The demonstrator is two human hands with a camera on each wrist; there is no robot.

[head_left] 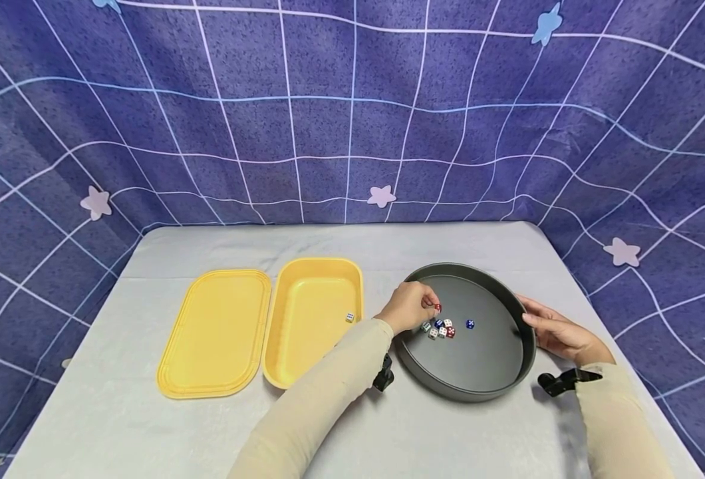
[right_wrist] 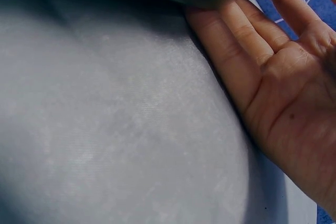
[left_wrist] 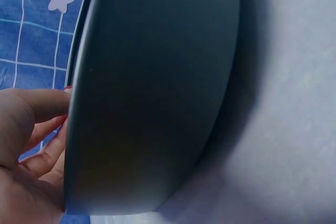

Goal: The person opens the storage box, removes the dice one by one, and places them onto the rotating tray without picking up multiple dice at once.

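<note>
A dark grey round pan point(head_left: 472, 392) sits on the right half of the table. Over its left side, my left hand point(head_left: 411, 306) pinches a red die point(head_left: 438, 308) between thumb and fingers. Just below those fingertips, a cluster of several white, red, blue and greenish dice lies on the pan floor; a blue die point(head_left: 470, 324) lies apart to the right. My right hand point(head_left: 559, 330) holds the pan's right wall, thumb at the rim and fingers along the outside. The left wrist view shows mostly the outer wall point(left_wrist: 157, 93), which hides the dice.
Left of the pan stands a yellow rectangular tub point(head_left: 286, 372), with a white die point(head_left: 349, 317) inside near its right wall. My left forearm crosses over its lower right corner. Farther left lies a flat yellow lid point(head_left: 215, 332). Blue patterned cloth point(head_left: 352, 126) hangs behind the table.
</note>
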